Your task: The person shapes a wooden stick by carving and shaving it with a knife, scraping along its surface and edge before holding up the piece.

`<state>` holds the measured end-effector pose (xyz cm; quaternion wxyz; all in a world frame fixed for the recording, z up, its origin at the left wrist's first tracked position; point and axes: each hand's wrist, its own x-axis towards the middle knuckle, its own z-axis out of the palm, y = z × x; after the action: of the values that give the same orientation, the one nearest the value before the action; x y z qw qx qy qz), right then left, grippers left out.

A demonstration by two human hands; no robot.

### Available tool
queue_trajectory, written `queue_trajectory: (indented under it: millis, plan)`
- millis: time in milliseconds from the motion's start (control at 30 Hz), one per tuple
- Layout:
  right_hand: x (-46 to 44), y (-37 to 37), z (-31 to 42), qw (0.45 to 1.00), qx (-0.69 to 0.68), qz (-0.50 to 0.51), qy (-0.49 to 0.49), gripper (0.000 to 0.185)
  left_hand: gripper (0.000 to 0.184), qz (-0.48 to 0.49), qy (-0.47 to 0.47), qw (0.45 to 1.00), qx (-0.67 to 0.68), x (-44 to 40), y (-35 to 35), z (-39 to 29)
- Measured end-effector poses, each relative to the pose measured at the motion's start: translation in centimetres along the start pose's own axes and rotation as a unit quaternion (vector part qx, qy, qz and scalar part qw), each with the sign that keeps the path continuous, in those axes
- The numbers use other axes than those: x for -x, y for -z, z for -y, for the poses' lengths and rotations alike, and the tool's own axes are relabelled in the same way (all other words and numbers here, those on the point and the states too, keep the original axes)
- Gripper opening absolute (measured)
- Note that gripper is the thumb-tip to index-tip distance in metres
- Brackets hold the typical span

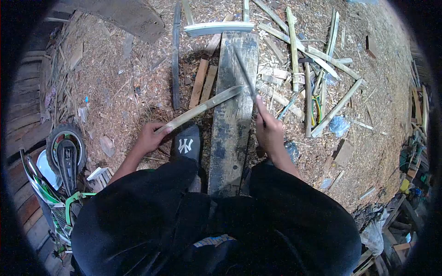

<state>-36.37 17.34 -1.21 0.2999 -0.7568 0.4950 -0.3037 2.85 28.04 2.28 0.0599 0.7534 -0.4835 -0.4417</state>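
My left hand (151,139) is closed around the near end of a pale wooden strip (198,109). The strip slants up to the right, and its far end lies over the thick, worn wooden plank (232,133) between my legs. In my right hand (270,133) is the handle of a long-bladed knife (244,69), seen nearly edge-on. Its dark, narrow blade points away from me above the plank, passing close to the strip's far end. I cannot tell whether blade and strip touch.
Across the plank's far end lies a pale grey wooden piece (218,28). Several loose strips (338,108) lie crossed on the shaving-covered ground at right. Short brown boards (199,83) rest left of the plank. A small wheeled vehicle (66,149) stands at left.
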Motion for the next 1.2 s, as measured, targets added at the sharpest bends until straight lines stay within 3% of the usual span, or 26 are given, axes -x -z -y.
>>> queue_trajectory:
  millis: [100,233,333,400,500,633,700,833,933,1033,1133,1200]
  plan:
    - [-0.3,0.5,-0.4,1.0,0.001,0.024,0.009,0.057,0.038,-0.011,-0.019,0.999,0.023,-0.3,-0.4,0.9]
    - [-0.1,-0.1,0.3,1.0,-0.004,-0.023,0.018,0.058,0.041,-0.006,-0.025,1.0,-0.015,-0.2,-0.1,0.9]
    - [-0.2,0.5,-0.1,0.999,-0.024,0.026,-0.029,0.055,0.04,0.005,-0.001,1.0,0.005,-0.5,-0.1,0.6]
    - [0.0,0.4,0.2,0.995,-0.049,0.045,-0.072,0.05,0.037,-0.037,-0.047,0.998,0.004,-0.3,-0.4,0.9]
    - [0.2,-0.2,-0.1,0.999,-0.04,-0.013,-0.025,0.049,0.033,-0.071,-0.036,0.996,-0.034,-0.1,-0.1,0.3]
    - [0.4,0.1,-0.4,0.994,-0.079,0.017,-0.07,0.049,0.029,-0.099,-0.031,0.993,-0.053,0.2,0.1,-0.7]
    - [0.2,0.1,-0.5,0.995,-0.084,0.006,-0.048,0.049,0.026,-0.173,-0.154,0.968,-0.094,0.2,0.1,-0.6]
    - [0.2,0.3,-0.3,0.992,-0.094,0.03,-0.082,0.049,0.027,-0.165,-0.168,0.965,-0.114,0.4,0.9,-1.3]
    - [0.2,0.1,-0.5,0.996,-0.076,-0.003,-0.036,0.049,0.026,-0.163,-0.165,0.965,-0.119,0.7,0.6,-1.9]
    - [0.2,0.9,-0.1,0.991,-0.107,0.032,-0.073,0.052,0.023,-0.182,-0.18,0.963,-0.083,0.6,0.2,-1.8]
    - [0.4,1.6,0.4,0.993,-0.095,0.019,-0.064,0.051,0.023,-0.142,-0.16,0.975,-0.058,0.7,0.4,-2.0]
    - [0.5,1.3,-0.2,0.998,-0.062,0.006,-0.03,0.05,0.022,-0.099,-0.087,0.99,-0.055,0.8,0.6,-2.3]
